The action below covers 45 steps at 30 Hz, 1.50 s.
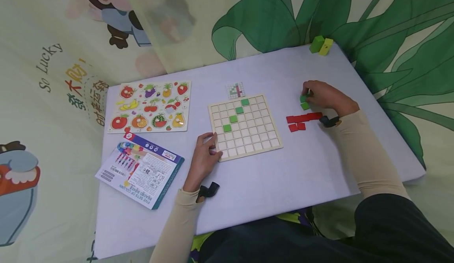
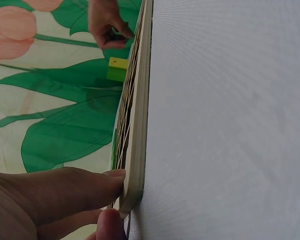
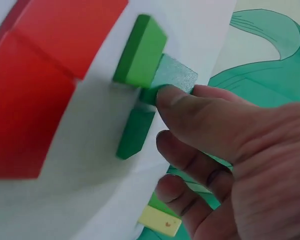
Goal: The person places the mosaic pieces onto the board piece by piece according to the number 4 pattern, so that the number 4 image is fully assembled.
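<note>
A wooden grid board (image 1: pixel 248 131) lies mid-table with several green square tiles (image 1: pixel 233 119) in its cells, set in a diagonal line. At its near left corner my left hand (image 1: pixel 203 156) holds the edge with thumb and fingers; the left wrist view shows the fingertips (image 2: pixel 112 187) against the board's side. Over to the right, my right hand (image 1: pixel 326 95) pinches a green tile (image 3: pixel 175 75) between thumb and forefinger. Two other green tiles (image 3: pixel 140 52) are beside it. Nearer me are a row of red tiles (image 1: pixel 303 118) and two loose red ones (image 1: pixel 297 127).
A small printed pattern card (image 1: pixel 235 91) lies beyond the board. To the left are a fruit puzzle board (image 1: pixel 149 107) and a boxed set (image 1: pixel 142 170). Green and yellow blocks (image 1: pixel 320 45) stand at the far right corner. Printed cloth hangs behind the table (image 1: pixel 255 192).
</note>
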Motion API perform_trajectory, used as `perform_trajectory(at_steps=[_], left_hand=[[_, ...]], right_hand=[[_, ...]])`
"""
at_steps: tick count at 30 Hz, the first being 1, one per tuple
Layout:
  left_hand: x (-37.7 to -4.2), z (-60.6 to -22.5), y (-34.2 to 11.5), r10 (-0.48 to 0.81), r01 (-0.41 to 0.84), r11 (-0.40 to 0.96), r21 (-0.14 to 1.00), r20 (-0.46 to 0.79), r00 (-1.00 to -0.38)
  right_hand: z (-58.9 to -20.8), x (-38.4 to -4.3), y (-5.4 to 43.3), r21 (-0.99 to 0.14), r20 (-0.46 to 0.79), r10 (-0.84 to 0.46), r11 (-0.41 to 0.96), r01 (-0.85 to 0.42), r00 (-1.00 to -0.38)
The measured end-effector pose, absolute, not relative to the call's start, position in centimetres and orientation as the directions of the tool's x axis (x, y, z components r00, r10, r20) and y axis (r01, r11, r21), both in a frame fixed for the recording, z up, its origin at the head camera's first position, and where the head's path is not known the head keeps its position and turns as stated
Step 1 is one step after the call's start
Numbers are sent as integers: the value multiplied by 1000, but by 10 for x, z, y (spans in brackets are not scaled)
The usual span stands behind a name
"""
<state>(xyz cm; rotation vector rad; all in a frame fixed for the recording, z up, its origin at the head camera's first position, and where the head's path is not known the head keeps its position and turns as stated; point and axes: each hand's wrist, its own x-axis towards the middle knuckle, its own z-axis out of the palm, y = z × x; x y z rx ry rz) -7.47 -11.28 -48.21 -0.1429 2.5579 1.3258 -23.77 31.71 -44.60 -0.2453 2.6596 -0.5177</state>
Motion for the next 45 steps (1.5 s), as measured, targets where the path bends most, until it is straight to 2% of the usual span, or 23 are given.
perform_trajectory(at_steps=[6,10,14,19,23,30,45], left_hand=[[-73,-482,-113,36,-206,583,786,-278,-960],[-73,-480,-114,21,-216,584,783,-281,-960],[-74,-478,-114,25,-212,576,789,-276,-961],[-77,-479,-113,39,-197,579,791,-268,-963],[-76,-480,-114,34,-210,574,791,-280,-960],[-75,-481,-113,48,-195,581,790,-272,-961],[-75,-479,-113,46,-193,593,782,-272,-961]], right_hand=[[-436,-229,296,-411,-315,-270,903,-126,-910],[-427,-220,257,-428,-245,-346,877,-219,-906],[-425,-203,214,-441,-134,-480,813,-382,-867],[-426,-184,166,-501,-49,-596,709,-497,-801],[-430,-177,132,-544,-37,-645,654,-526,-763],[-445,-167,96,-544,-53,-689,627,-558,-723],[-464,-159,79,-503,-100,-650,686,-525,-753]])
